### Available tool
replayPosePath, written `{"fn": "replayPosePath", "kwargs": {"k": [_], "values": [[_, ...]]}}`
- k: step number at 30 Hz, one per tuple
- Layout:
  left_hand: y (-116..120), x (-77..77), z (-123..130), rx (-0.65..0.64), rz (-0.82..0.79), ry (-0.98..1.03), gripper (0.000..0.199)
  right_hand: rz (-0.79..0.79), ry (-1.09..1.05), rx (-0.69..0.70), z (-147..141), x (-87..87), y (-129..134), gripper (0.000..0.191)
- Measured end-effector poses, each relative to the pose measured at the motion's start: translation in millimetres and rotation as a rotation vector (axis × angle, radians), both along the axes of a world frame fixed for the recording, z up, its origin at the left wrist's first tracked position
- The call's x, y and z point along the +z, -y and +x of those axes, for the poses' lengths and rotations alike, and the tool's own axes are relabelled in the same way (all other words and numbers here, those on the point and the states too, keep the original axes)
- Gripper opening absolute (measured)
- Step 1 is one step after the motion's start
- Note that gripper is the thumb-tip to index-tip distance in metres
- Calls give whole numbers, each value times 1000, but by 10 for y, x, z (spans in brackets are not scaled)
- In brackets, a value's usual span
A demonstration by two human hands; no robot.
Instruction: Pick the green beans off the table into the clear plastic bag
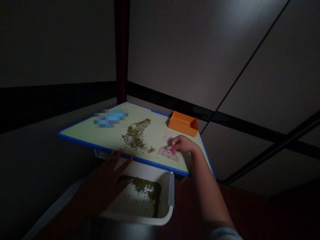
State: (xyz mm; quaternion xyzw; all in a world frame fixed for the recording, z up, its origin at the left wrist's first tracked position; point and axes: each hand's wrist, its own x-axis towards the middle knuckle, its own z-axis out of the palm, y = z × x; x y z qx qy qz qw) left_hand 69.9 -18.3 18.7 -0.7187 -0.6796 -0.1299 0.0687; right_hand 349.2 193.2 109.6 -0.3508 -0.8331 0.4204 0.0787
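My right hand [183, 144] is over the right part of the pale tabletop [100, 135], above a pink printed pattern [165, 152]. Its thumb and fingers are pinched together; whatever they hold, if anything, is too small to make out. To its left lies a loose spread of small green grains [136, 135]. My left hand [105, 180] is in shadow at the table's near edge, fingers spread. Beneath it, a white plastic bin [140, 220] holds more of the green grains [143, 186].
An orange rectangular tray [182, 123] sits at the table's back right corner. A blurred blue item [111, 117] lies at the left. Blue trim [150, 162] runs along the table edge. Walls [175, 50] stand close behind, and the dark red floor [185, 206] shows below.
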Motion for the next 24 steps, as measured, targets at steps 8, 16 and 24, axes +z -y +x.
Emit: {"fn": "replayPosePath", "kwargs": {"k": [8,16,24], "values": [[-17,-16,-4,-4,6,-3,62,-66,-25,84,-49,-47,12,43],[-5,-62,-19,-7,53,-8,62,-71,-54,95,-66,-27,41,45],[-1,-12,12,3,32,-5,61,-42,-65,55,-140,-106,40,46]]}}
